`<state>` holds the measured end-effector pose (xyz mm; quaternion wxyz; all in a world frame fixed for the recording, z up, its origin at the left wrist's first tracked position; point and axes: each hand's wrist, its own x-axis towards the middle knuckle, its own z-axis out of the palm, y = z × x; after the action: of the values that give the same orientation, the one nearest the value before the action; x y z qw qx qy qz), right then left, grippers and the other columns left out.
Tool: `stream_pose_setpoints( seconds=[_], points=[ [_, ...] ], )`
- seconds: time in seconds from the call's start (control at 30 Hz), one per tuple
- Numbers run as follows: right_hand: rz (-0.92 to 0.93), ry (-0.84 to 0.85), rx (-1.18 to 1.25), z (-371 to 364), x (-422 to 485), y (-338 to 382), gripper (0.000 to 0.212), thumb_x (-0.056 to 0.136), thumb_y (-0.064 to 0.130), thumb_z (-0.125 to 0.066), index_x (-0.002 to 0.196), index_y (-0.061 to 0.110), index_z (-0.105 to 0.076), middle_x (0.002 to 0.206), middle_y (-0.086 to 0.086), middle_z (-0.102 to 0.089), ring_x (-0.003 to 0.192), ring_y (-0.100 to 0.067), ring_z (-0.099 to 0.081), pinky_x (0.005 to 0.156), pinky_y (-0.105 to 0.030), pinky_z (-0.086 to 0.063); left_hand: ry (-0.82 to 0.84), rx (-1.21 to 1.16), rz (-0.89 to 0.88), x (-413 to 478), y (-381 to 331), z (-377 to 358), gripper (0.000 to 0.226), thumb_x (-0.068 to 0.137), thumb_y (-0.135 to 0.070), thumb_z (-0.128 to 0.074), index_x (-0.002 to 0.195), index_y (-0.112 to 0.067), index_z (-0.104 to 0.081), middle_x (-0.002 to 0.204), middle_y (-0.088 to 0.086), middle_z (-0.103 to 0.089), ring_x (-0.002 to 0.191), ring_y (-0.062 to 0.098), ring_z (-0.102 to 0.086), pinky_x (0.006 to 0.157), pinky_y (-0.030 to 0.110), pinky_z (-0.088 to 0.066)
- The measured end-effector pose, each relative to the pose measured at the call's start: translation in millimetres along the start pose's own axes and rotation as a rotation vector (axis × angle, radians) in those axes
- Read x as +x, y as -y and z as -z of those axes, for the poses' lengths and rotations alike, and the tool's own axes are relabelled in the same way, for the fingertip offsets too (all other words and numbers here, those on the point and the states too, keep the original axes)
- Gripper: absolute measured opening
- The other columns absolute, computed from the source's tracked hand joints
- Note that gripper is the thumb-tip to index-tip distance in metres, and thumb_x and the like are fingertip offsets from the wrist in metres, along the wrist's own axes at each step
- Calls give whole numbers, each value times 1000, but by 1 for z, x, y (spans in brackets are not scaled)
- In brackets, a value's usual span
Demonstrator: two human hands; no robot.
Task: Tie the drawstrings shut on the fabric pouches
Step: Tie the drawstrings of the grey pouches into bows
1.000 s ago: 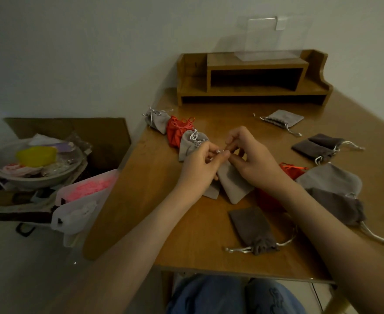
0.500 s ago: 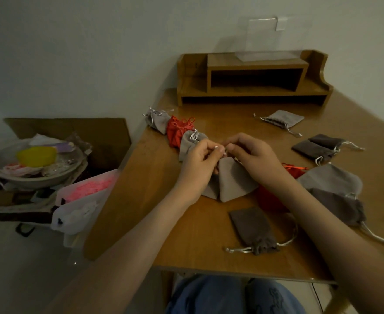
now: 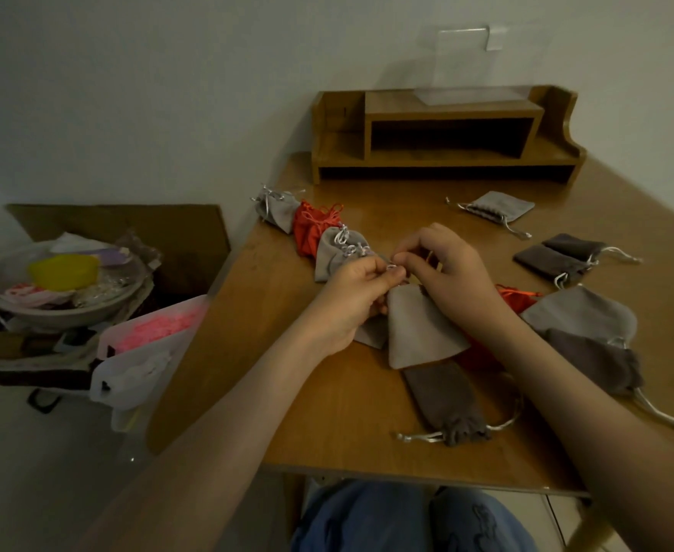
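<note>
Left hand (image 3: 351, 300) and right hand (image 3: 456, 272) meet over the desk (image 3: 319, 400), each grip pinched on the drawstring (image 3: 392, 267) atop the grey pouch (image 3: 419, 332), whose bottom rests mid-desk.

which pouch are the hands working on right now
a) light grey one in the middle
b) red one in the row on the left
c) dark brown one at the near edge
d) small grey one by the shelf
a: the left hand and right hand both pinch the cord at the top of the light grey pouch in the middle.
</note>
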<state>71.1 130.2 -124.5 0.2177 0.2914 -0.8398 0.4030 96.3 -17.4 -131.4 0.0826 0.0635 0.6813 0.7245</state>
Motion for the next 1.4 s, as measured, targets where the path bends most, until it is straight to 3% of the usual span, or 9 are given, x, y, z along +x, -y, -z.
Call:
stream_pose_setpoints(
  seconds=[0.17, 0.33, 0.5, 0.7, 0.83, 1.0, 1.17, 1.33, 1.4],
  points=[
    [-120, 37, 112, 1, 0, 2, 11, 88, 7, -63, 85, 17, -65, 83, 9, -56, 78, 4, -52, 71, -8, -38, 29, 33, 5, -1, 0, 0, 8, 94, -13, -57, 87, -12, -60, 71, 0, -55, 64, 10, -50, 59, 20, -42],
    [-223, 79, 224, 2, 0, 7, 18, 89, 8, -62, 81, 25, -63, 86, -2, -62, 80, -10, -58, 74, -24, -46, 17, 106, -34, -1, 2, 0, 17, 93, -9, -58, 78, -17, -56, 60, -5, -53, 54, 4, -47, 50, 16, -40],
    [-206, 97, 284, 3, -2, 6, 7, 93, 9, -57, 99, 13, -57, 82, 2, -58, 72, -3, -55, 65, -15, -45, -15, 105, -63, -1, 3, 0, 19, 96, -13, -53, 78, -14, -57, 62, 1, -47, 52, 5, -45, 51, 17, -39],
    [-153, 150, 154, 5, -3, 5, 15, 93, 10, -56, 106, 15, -63, 94, -2, -62, 83, -7, -58, 74, -17, -46, -17, 65, -42, 0, 3, 0, 20, 99, -14, -47, 86, -13, -61, 65, -2, -47, 53, 3, -43, 51, 16, -39],
    [-198, 136, 208, 7, -2, 6, 11, 92, 5, -57, 93, 14, -63, 88, -4, -62, 75, -3, -57, 68, -17, -47, -15, 54, -12, -2, 1, -2, 23, 100, -16, -46, 83, -14, -61, 58, -9, -50, 52, 1, -43, 53, 17, -38],
    [-203, 99, 251, 8, -2, 7, 10, 91, 1, -56, 88, 10, -59, 81, -3, -60, 70, -2, -55, 65, -14, -44, -33, -98, 82, 0, -4, -4, 21, 100, -17, -45, 94, -10, -63, 91, 15, -53, 80, 22, -48, 70, 28, -41],
    [-174, 73, 240, 4, -2, 7, 13, 90, 2, -57, 86, 14, -58, 81, -1, -60, 69, -2, -55, 65, -14, -44, -17, -122, 97, 1, -5, -4, 16, 97, -11, -49, 88, -10, -62, 79, 6, -51, 70, 14, -46, 65, 25, -40],
    [-145, 28, 206, 3, -3, 7, 7, 90, 10, -62, 92, 15, -58, 82, 2, -59, 73, -7, -57, 69, -23, -47, -49, -152, 106, 1, -5, -4, 17, 96, -11, -52, 82, -12, -61, 76, 4, -52, 70, 14, -48, 66, 25, -41],
    [-116, 15, 199, 3, -4, 9, 15, 87, 13, -67, 96, 13, -55, 80, 4, -56, 72, -5, -54, 64, -17, -44, -79, -172, 98, 2, -5, -4, 20, 96, -9, -51, 80, -13, -61, 74, 4, -55, 69, 13, -50, 67, 24, -43]
  ],
)
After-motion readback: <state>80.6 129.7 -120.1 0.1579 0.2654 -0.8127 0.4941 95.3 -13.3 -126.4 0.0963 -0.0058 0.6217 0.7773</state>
